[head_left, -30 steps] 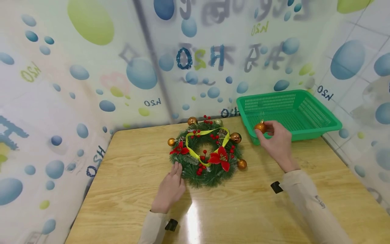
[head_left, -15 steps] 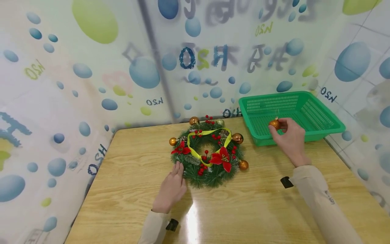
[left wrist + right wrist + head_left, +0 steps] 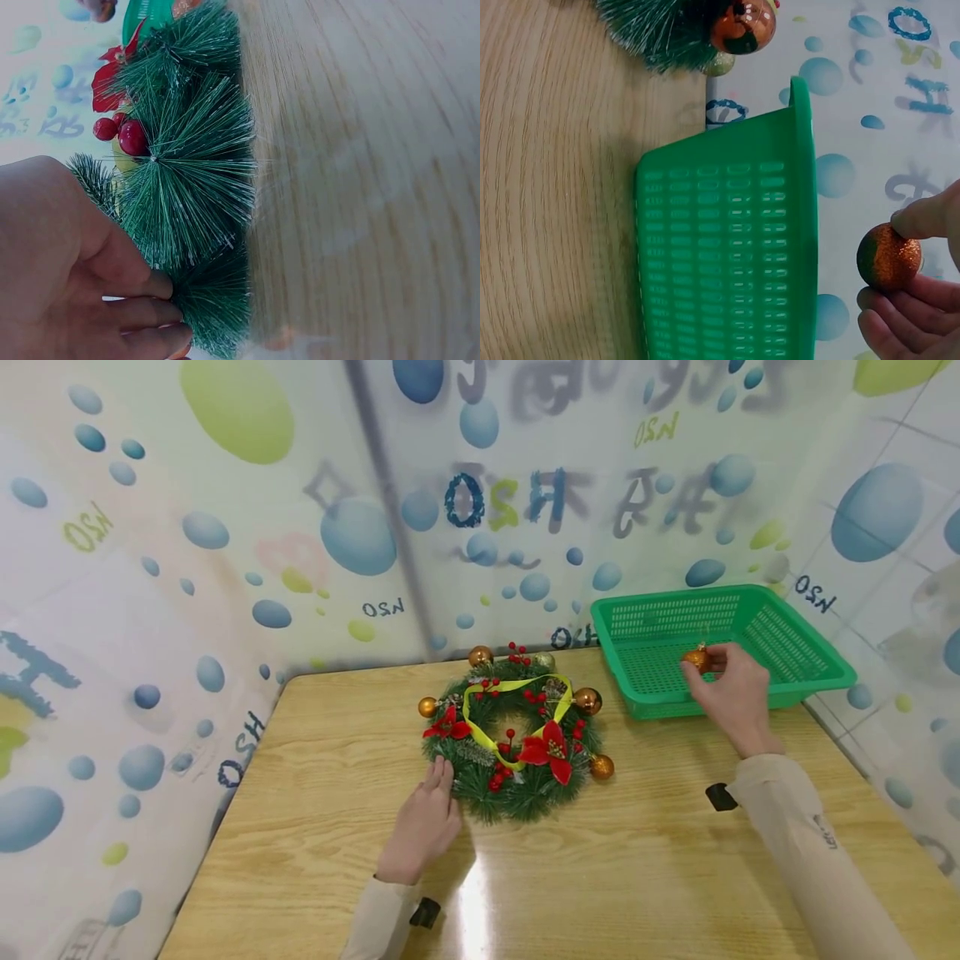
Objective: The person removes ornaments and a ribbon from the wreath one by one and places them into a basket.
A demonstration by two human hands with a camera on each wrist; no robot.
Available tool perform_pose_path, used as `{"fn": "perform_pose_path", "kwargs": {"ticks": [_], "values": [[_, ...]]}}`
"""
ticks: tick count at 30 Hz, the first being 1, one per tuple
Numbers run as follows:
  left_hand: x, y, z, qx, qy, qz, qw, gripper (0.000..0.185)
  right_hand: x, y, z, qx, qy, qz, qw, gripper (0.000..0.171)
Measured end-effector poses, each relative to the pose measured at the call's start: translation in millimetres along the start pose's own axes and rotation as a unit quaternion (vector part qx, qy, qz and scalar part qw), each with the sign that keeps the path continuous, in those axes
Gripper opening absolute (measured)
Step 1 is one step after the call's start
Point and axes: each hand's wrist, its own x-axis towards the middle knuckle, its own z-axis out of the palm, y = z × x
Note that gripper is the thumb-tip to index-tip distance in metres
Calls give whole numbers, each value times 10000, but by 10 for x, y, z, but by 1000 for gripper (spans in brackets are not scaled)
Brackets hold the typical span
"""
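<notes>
A green wreath [image 3: 487, 793] with red flowers, red berries, a yellow ribbon and several gold and copper balls lies on the wooden table. My left hand [image 3: 422, 821] touches its lower left edge with fairly straight fingers; in the left wrist view, the fingertips [image 3: 161, 330] meet the green needles. Over the near part of a green basket [image 3: 813, 681], my right hand [image 3: 733, 697] pinches an orange glitter Christmas ball [image 3: 889, 257] between thumb and fingers. The ball's cap and a thin loop point upward in the head view.
The basket stands at the table's back right, against the patterned wall [image 3: 525, 435]. Bare wood of the table [image 3: 315, 760] shows left of the wreath and in front of it. A copper ball [image 3: 602, 767] sticks out on the wreath's right side.
My right hand has moved to the right with the orange Christmas ball, from the basket's left corner to over its near part. The left hand stays at the wreath. The head view has shifted slightly.
</notes>
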Motion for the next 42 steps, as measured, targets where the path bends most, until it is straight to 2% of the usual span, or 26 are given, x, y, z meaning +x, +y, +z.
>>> {"fn": "perform_pose_path", "kwargs": {"ticks": [10, 17, 32, 42], "values": [[0, 8, -9, 115, 65, 40, 9999, 57, 69, 169, 2, -187, -217, 146, 9995, 42], [-10, 2, -8, 204, 36, -42, 9998, 58, 179, 248, 15, -287, -252, 76, 9992, 42], [-11, 3, 12, 490, 166, -34, 9987, 57, 392, 375, -21, -369, -685, 503, 9957, 46], [-34, 39, -16, 760, 243, 16, 9968, 56, 403, 420, -25, -394, -791, 693, 9937, 48]]}}
